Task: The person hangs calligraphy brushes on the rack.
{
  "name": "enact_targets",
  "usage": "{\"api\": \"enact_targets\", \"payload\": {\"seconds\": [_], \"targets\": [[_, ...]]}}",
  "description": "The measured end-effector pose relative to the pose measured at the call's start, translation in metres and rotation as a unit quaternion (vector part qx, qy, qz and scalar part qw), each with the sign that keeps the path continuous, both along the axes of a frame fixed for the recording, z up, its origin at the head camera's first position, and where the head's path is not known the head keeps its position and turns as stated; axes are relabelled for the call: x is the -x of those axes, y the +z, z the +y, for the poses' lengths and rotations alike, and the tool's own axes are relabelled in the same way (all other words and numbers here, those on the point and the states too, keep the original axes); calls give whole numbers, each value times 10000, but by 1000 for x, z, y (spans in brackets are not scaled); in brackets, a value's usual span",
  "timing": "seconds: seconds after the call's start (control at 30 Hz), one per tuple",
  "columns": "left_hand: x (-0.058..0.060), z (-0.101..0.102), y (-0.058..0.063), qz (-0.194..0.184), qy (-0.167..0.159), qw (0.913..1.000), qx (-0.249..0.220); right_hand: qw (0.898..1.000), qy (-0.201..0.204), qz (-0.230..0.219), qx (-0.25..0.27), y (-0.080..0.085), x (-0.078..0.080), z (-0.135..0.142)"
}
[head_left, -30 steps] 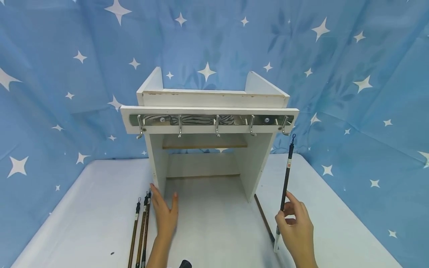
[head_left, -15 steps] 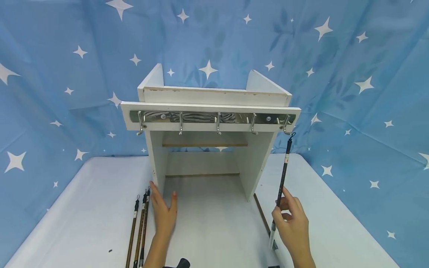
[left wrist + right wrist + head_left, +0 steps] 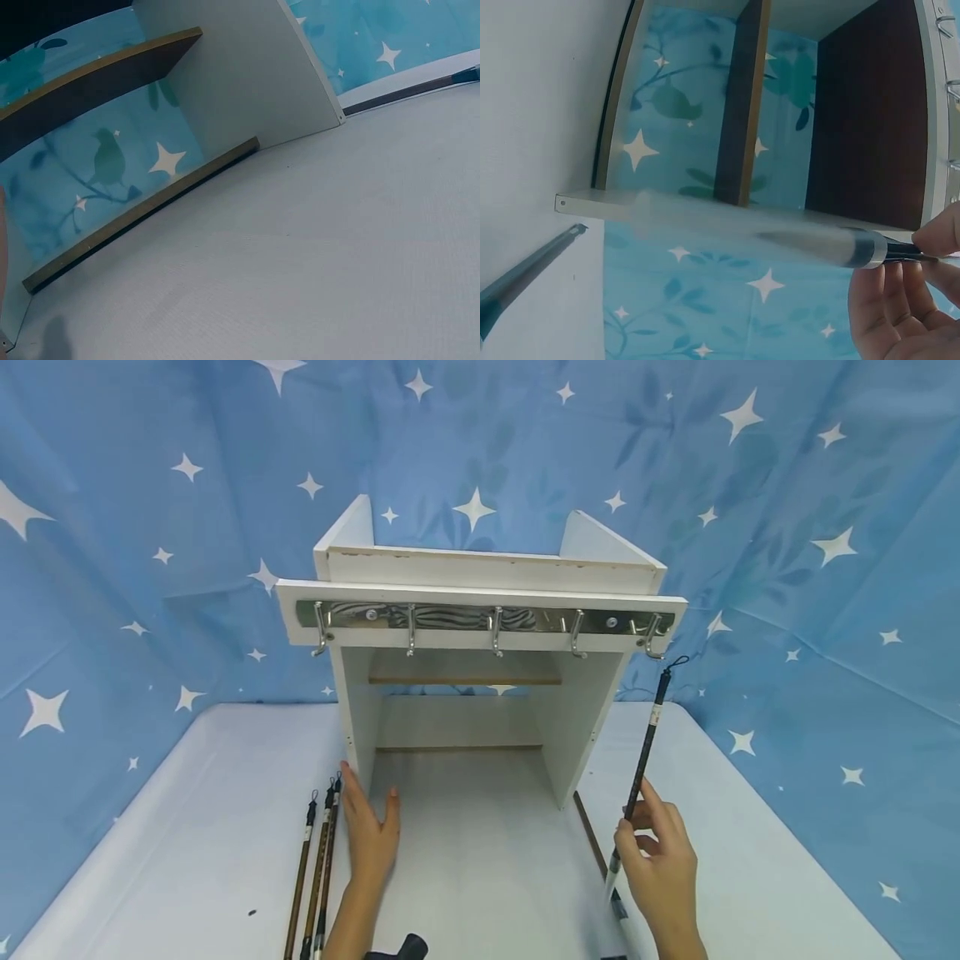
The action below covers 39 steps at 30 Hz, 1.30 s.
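Note:
My right hand (image 3: 660, 860) pinches the lower part of a dark calligraphy brush (image 3: 647, 739), holding it tilted with its cord loop (image 3: 678, 661) up. The loop is just right of and below the rightmost metal hook (image 3: 652, 635) on the white rack (image 3: 480, 596). In the right wrist view, a clear cap (image 3: 742, 232) covers the brush's bristles, and my fingers (image 3: 874, 307) grip the shaft behind it. My left hand (image 3: 370, 839) has its fingers spread, with fingertips at the bottom of the rack's left side panel (image 3: 354, 727).
Several brushes (image 3: 315, 868) lie side by side on the white table (image 3: 187, 835), left of my left forearm. Another brush (image 3: 590, 835) lies beside the rack's right panel. A starry blue curtain (image 3: 480, 435) hangs behind. The rack has more hooks (image 3: 497, 631) along its front.
The brush in my right hand leans slightly more, its loop now pointing out to the right of the end hook. The head view has shifted a little. My left hand stays by the left panel.

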<state>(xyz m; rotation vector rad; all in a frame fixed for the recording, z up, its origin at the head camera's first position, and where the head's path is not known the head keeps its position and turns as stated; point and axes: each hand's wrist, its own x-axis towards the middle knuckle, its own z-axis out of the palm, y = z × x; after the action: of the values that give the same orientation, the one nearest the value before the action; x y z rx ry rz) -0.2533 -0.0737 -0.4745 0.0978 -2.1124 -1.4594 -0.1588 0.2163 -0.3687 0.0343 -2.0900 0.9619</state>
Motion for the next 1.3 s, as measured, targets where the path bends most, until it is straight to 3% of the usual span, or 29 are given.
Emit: {"api": "enact_targets", "payload": {"seconds": [0.43,1.07,1.3], "targets": [[-3,0,0,-116,-49,9999,14,9999,-150,-21,35,-3,0,1],[-3,0,3,-127,-18,9999,-36,9977,-150,558,-341,-1,2,2],[-3,0,1,-54,-42,10000,-43,9975,-272,532,-380,0,2,1]]}}
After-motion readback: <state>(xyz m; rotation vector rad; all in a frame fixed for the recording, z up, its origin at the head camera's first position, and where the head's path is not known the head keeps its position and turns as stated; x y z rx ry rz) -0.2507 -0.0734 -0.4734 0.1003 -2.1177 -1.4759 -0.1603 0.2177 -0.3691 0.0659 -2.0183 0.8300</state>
